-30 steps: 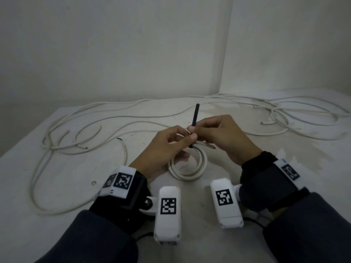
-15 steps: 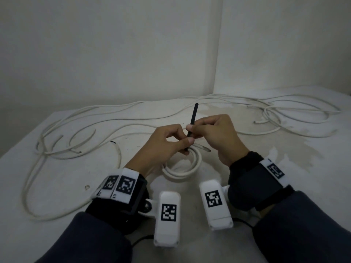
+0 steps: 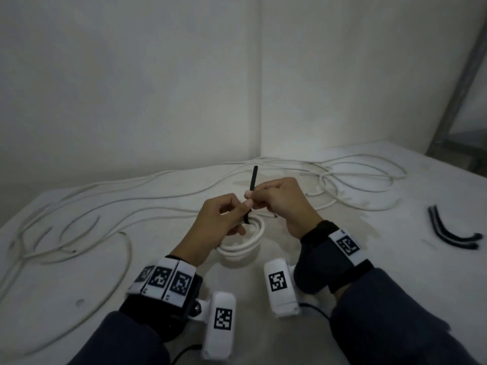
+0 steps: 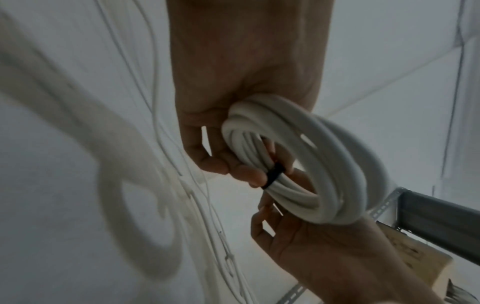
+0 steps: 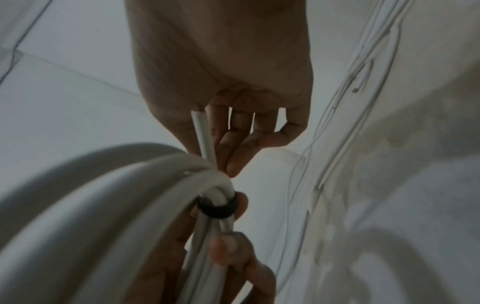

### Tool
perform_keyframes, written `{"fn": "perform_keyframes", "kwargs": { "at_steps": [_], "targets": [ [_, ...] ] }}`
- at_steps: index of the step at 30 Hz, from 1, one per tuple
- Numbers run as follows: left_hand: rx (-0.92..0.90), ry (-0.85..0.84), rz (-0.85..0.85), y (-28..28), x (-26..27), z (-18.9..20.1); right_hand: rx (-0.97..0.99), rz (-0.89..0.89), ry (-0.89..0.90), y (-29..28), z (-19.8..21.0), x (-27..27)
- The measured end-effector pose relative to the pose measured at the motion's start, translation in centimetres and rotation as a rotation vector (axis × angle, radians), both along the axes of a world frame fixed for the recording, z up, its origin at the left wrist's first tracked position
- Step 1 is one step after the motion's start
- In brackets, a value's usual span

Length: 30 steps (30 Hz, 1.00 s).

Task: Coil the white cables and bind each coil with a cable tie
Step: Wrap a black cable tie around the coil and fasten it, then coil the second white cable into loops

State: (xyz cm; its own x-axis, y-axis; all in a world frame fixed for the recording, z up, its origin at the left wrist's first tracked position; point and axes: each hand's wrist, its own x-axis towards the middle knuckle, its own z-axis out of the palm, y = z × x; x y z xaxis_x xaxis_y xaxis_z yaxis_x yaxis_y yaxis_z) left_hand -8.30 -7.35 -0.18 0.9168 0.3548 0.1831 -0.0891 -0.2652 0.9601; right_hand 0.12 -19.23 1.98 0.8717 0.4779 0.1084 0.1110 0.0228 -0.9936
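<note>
A small coil of white cable (image 3: 246,245) hangs from my left hand (image 3: 224,219) just above the table (image 3: 303,338). A black cable tie (image 3: 252,184) is looped round the coil's strands, and its free tail stands up between my hands. My right hand (image 3: 274,197) pinches that tail just above the loop. In the left wrist view the black band (image 4: 272,174) wraps the coil (image 4: 324,164) beside my fingertips. The right wrist view shows the tie loop (image 5: 217,207) closed round the strands, with a loose cable end (image 5: 203,133) running past my right fingers.
Long loose white cables (image 3: 105,206) sprawl over the left and back of the table, with more loops (image 3: 355,185) at the back right. Two spare black cable ties (image 3: 448,233) lie at the right edge. Walls meet in a corner behind.
The camera view has shifted left and up, so the hands sit lower right. Both hands keep their hold on coil and tie; the tie's tail stands a little higher above them.
</note>
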Motion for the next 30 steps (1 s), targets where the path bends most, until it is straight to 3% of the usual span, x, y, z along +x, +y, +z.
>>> {"fn": "perform_keyframes", "kwargs": {
  "at_steps": [5, 8, 13, 16, 21, 25, 27, 30],
  "targets": [
    [-0.075, 0.014, -0.131, -2.9, 4.3, 1.5, 0.013, -0.078, -0.018, -4.2, 1.2, 3.2],
    [-0.019, -0.010, -0.156, -4.9, 7.2, 1.6, -0.054, -0.117, -0.033, -6.7, 1.2, 5.1],
    [0.118, -0.085, -0.081, -8.3, 12.6, 1.2, -0.317, 0.084, 0.165, -12.3, 2.1, 8.4],
    [0.108, -0.107, -0.043, -10.9, 16.2, 0.9, -0.355, 0.103, 0.133, -15.2, 1.6, 10.3],
    [0.135, -0.061, -0.083, -15.6, 20.4, 0.4, -0.382, -0.181, 0.056, -18.8, 0.3, 14.1],
    [0.546, 0.258, -0.104, -14.7, 22.8, -1.7, -0.348, -0.652, 0.099, -24.5, -1.5, 20.3],
    [0.744, 0.485, -0.130, -13.6, 23.2, -2.2, -0.337, -0.759, 0.136, -27.5, -2.2, 22.5],
    [0.741, 0.522, -0.084, -12.4, 23.7, -2.6, -0.367, -0.796, 0.191, -30.3, -3.7, 24.4]
  ]
}}
